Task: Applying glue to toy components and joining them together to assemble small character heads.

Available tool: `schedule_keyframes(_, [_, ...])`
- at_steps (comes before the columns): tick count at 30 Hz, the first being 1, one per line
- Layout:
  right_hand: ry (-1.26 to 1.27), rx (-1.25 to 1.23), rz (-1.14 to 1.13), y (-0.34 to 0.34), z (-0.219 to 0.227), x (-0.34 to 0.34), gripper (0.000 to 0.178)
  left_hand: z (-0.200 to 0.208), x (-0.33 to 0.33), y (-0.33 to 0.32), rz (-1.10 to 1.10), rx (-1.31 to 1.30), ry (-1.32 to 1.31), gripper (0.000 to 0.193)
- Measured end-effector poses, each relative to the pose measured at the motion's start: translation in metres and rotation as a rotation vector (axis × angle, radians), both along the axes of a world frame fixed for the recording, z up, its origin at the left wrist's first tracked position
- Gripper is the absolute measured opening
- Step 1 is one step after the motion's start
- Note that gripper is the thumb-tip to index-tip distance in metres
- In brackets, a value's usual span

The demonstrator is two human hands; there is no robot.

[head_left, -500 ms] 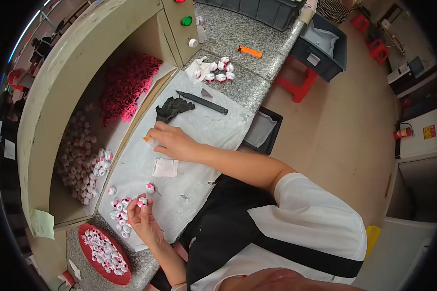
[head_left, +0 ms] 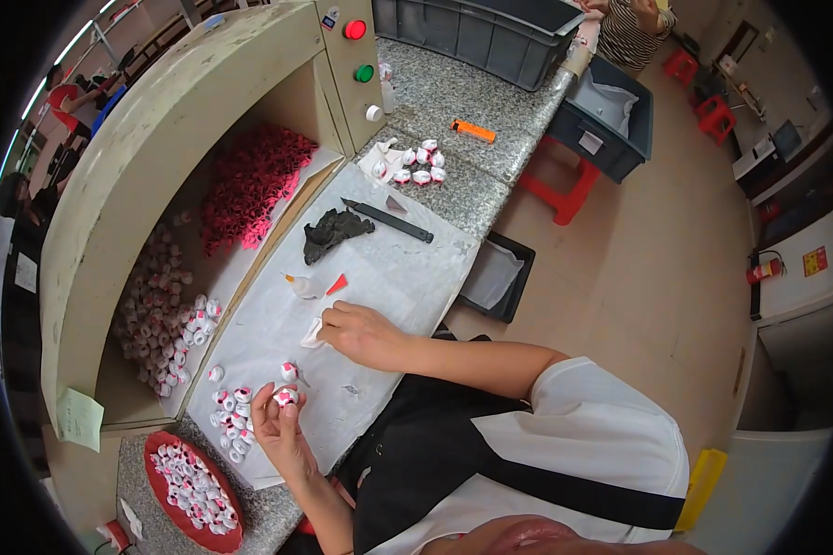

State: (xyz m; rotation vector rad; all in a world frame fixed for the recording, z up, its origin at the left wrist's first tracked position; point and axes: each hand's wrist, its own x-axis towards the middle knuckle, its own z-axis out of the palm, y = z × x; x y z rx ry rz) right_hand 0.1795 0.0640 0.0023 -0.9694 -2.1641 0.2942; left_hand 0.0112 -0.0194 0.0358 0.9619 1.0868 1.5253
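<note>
Between its fingertips, my left hand (head_left: 281,437) pinches a small round white-and-pink piece (head_left: 285,397). Closed on a folded white cloth pad (head_left: 313,332) is my right hand (head_left: 363,337), over the white paper sheet (head_left: 379,268). Beyond it lie a small clear bottle (head_left: 304,288) with an orange tip and a red pointed cap (head_left: 338,284). One more white-and-pink piece (head_left: 290,371) sits just past my left hand. Several similar pieces (head_left: 232,418) are grouped to that hand's left.
A beige hooded box (head_left: 93,231) at left holds pink pieces (head_left: 259,185) and white ones (head_left: 148,314). A red dish (head_left: 162,462) of pieces stands near left. Farther out lie a black cloth (head_left: 333,233), a black craft knife (head_left: 393,221) and an orange lighter (head_left: 473,130). Grey bins (head_left: 491,37) stand beyond.
My right hand has let go of the bottle, moved nearer and taken up the cloth pad. The bottle and red cap now show on the paper. My left hand still holds its piece.
</note>
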Motion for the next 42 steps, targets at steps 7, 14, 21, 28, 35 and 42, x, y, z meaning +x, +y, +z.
schedule_keyframes(7, [0.509, -0.069, 0.364, -0.069, 0.045, -0.026, 0.026, 0.008, -0.002, -0.036, -0.008, -0.047, -0.032, 0.036])
schedule_keyframes(14, [0.478, -0.119, 0.344, -0.135, 0.014, -0.077, 0.021, -0.019, -0.048, -0.105, -0.052, -0.104, -0.180, 0.038])
schedule_keyframes(21, [0.042, -0.078, -0.011, -0.127, 0.016, -0.062, 0.030, -0.032, -0.123, -0.121, 0.201, 0.149, 0.754, 0.031])
schedule_keyframes(28, [-0.156, -0.118, 0.316, -0.185, 0.003, -0.137, 0.051, -0.019, -0.196, -0.196, 0.671, 0.225, 1.479, 0.046])
schedule_keyframes(35, [-0.419, -0.050, 0.439, -0.193, -0.021, -0.223, 0.080, -0.069, -0.396, -0.343, 1.096, -0.511, 1.133, 0.059])
schedule_keyframes(42, [-0.169, -0.078, 0.604, -0.154, -0.020, -0.283, 0.055, -0.070, -0.413, -0.344, 0.752, -0.446, 0.237, 0.053])
